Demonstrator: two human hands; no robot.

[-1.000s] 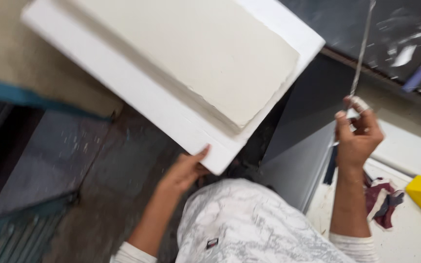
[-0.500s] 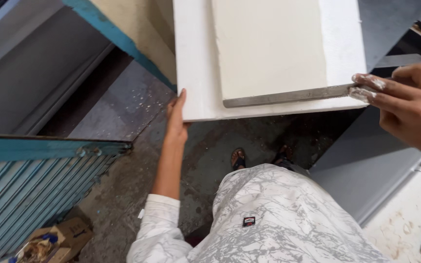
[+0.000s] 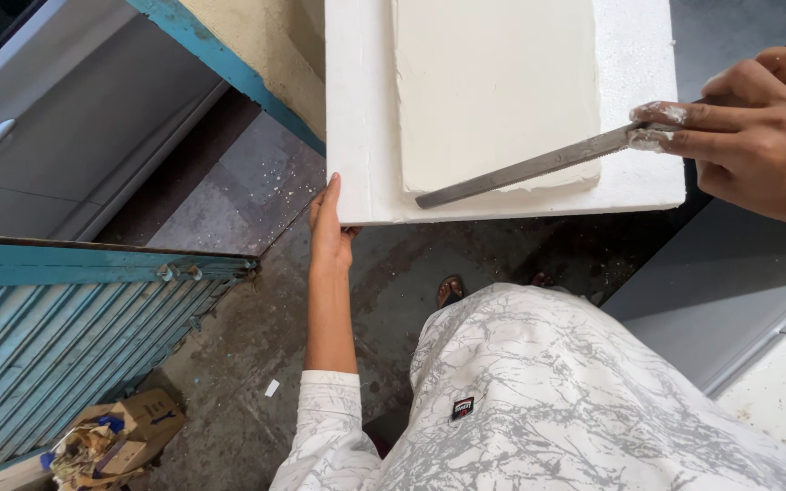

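A white foam board (image 3: 361,118) is held out over the floor, with a flat cream slab (image 3: 493,86) lying on top of it. My left hand (image 3: 327,227) grips the board's near left corner from below. My right hand (image 3: 757,127), smeared with white, holds a long thin metal blade (image 3: 525,171) that lies slanted across the slab's near edge. My patterned white shirt (image 3: 557,400) fills the lower frame.
A teal corrugated shutter (image 3: 56,336) and door frame (image 3: 220,68) stand at left. A grey cabinet (image 3: 720,291) is on the right, close to my hip. Crumpled cardboard and scraps (image 3: 111,436) lie on the dark stained floor at lower left.
The board has swung from a tilt to square in front of me. My right hand has brought the blade down from the air onto the slab's near edge.
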